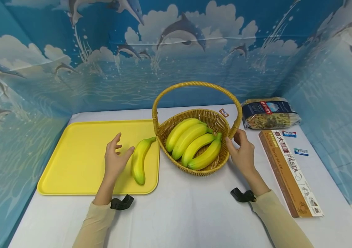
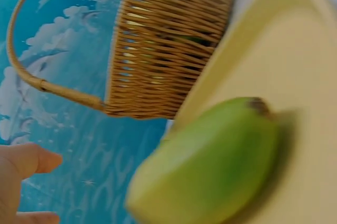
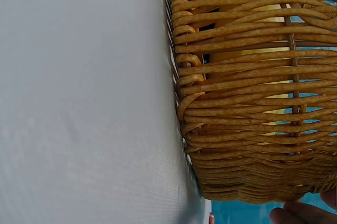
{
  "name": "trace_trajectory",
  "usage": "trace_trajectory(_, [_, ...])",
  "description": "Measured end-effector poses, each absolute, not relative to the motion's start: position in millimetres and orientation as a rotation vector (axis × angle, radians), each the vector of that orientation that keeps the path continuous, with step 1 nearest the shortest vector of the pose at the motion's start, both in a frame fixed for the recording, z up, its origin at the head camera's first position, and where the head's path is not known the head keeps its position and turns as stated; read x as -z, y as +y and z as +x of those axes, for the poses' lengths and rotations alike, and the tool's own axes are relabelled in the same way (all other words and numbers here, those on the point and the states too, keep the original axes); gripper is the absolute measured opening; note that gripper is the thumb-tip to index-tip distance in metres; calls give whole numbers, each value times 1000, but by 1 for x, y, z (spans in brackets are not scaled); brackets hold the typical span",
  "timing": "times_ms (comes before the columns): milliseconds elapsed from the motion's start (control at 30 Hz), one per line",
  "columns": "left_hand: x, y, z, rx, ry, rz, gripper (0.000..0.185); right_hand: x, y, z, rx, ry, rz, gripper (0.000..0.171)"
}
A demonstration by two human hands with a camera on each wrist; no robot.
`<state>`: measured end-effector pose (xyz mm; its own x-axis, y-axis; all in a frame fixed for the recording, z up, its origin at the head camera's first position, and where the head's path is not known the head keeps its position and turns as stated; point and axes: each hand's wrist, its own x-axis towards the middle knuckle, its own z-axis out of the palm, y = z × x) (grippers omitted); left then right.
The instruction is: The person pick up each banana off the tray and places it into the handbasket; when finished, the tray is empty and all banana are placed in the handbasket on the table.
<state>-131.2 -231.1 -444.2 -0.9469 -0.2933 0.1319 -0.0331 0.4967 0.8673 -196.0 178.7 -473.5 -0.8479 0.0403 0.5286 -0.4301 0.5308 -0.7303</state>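
1. The banana (image 1: pixel 140 159) is yellow with green ends. It lies flat on the right part of the yellow tray (image 1: pixel 76 155), its stem toward the basket.
2. The basket (image 1: pixel 166 132) is woven wicker with a tall arched handle. It stands upright just right of the tray and holds four bananas (image 1: pixel 194 144).

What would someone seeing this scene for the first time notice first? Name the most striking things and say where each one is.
A wicker basket holding four bananas stands mid-table, the right hand at its right rim. Left of it, a single banana lies on the yellow tray, the left hand beside it with fingers spread. Dolphin-printed blue walls surround the table.
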Motion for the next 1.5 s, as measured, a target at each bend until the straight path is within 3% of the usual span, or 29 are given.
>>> trace_trajectory(233, [469, -227, -140, 1451, -2768, 371, 80, 474, 178, -196, -1283, -2289, 321, 37])
trace_trajectory(800, [480, -221, -143, 1387, -2687, 438, 61, 472, 178, -196, -1278, -2288, 316, 37])
trace_trajectory(1000, [460, -223, -137, 1468, -2580, 428, 60, 471, 177, -196, -1276, -2290, 315, 37])
trace_trajectory(1500, [382, -171, -110, 1561, -2463, -85, 60, 471, 179, -195, -1281, -2295, 313, 37])
